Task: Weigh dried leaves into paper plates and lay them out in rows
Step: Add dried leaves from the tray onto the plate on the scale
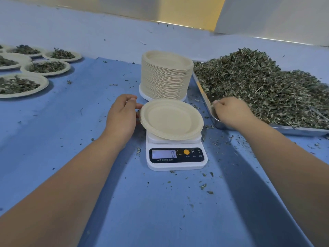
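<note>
An empty beige paper plate (170, 120) lies on the white digital scale (176, 157), whose display reads 0. My left hand (122, 116) pinches the plate's left rim with thumb and fingers. My right hand (231, 113) reaches into the near left corner of the metal tray (302, 131), fingers curled down among the dried leaves (267, 90) heaped there; whether it holds any is hidden. A tall stack of empty paper plates (165, 77) stands just behind the scale.
Several filled plates of leaves (19, 84) lie in rows at the far left on the blue table cover (71, 122). Loose leaf crumbs are scattered around the scale. A pale wall runs along the table's far edge.
</note>
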